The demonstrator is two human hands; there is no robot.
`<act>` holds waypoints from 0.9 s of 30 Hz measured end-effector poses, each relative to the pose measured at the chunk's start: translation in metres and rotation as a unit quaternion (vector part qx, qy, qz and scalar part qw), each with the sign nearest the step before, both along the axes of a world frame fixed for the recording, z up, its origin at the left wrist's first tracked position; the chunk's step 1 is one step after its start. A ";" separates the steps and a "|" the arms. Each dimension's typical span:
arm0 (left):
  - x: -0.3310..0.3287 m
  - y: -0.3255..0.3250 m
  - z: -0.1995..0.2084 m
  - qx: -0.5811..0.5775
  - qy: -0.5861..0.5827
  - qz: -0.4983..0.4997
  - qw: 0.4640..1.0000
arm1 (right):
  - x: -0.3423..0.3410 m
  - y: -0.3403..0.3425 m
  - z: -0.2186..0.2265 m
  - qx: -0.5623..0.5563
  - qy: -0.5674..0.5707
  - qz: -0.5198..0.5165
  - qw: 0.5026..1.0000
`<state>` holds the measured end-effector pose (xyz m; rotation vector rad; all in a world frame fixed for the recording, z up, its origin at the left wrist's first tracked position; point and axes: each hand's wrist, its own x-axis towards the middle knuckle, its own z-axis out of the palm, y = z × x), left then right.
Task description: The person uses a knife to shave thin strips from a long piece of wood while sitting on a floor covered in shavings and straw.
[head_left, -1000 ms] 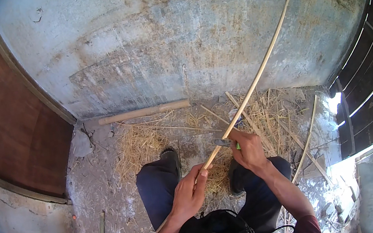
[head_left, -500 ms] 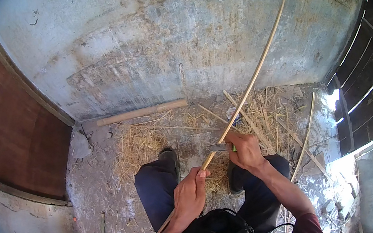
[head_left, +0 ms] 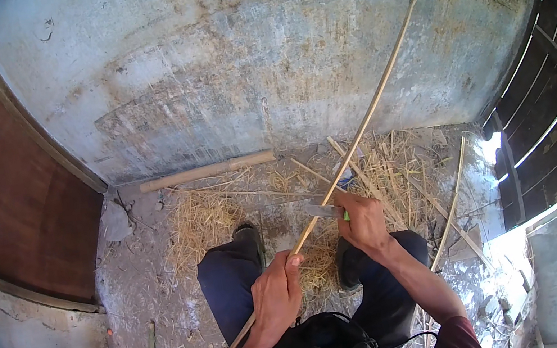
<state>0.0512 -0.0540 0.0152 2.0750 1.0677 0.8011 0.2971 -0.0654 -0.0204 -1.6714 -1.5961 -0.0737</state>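
While the left grip (head_left: 277, 294) pinches one long pale strip (head_left: 371, 110), the right grip (head_left: 365, 223) clasps one knife (head_left: 332, 212) against it; one thick pole (head_left: 207, 171) lies beside the wall (head_left: 240, 71).

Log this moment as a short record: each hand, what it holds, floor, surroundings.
left hand: grips the stick toward its lower end
right hand: holds the knife
knife blade: across the stick, beyond the left hand
stick: long, pale, slanting up to the right
floor: scattered straw; pole lying along the base of the wall
left side: brown panel
right side: dark slats, light through gaps
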 end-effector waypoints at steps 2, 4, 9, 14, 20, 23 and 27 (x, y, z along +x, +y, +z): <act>-0.003 0.002 0.004 -0.048 0.008 -0.016 0.999 | 0.000 0.000 0.002 0.003 0.005 0.013 1.000; -0.007 0.008 0.006 -0.096 0.017 -0.029 0.995 | -0.003 0.000 0.011 -0.011 0.069 0.026 0.997; -0.014 0.021 0.002 -0.140 0.014 -0.081 0.987 | -0.001 -0.003 0.016 0.036 0.157 0.108 0.981; -0.016 0.024 0.002 -0.140 0.031 -0.088 0.986 | -0.001 0.000 0.004 0.112 0.004 0.122 0.986; -0.010 0.018 0.006 -0.147 0.033 -0.092 0.984 | -0.007 0.001 0.007 0.140 -0.016 0.129 0.982; -0.006 0.013 0.004 -0.115 0.057 -0.075 0.989 | -0.007 -0.001 0.008 0.122 -0.015 0.136 0.983; -0.001 0.005 0.003 -0.055 0.058 -0.045 0.996 | -0.009 -0.003 0.015 0.112 -0.008 0.133 0.985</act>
